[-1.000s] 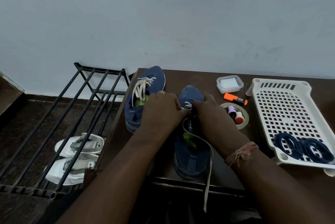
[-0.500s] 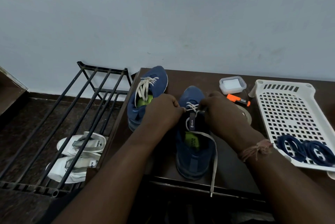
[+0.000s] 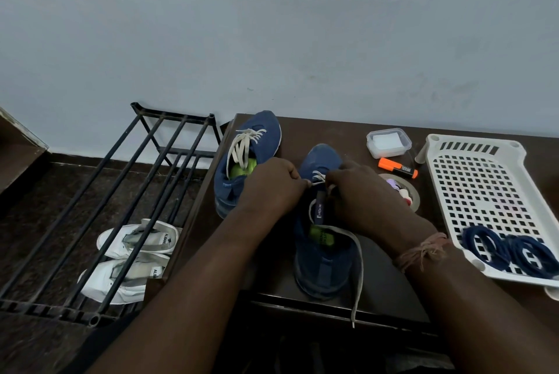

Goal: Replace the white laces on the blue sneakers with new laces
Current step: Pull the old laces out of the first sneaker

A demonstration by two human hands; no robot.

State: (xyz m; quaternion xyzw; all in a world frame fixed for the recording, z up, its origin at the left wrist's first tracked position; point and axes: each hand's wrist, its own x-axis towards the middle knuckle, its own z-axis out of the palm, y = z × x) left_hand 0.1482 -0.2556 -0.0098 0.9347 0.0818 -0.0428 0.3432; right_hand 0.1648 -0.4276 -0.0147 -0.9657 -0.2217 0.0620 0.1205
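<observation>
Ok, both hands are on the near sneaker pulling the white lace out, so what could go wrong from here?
The loose white lace hangs over the table's front edge; it could snag there or drag as it is pulled. The near sneaker also sits close to that edge, so a hard tug by the left hand or right hand might slide it off. The far sneaker sits at the table's left edge and could be elbowed off.
</observation>
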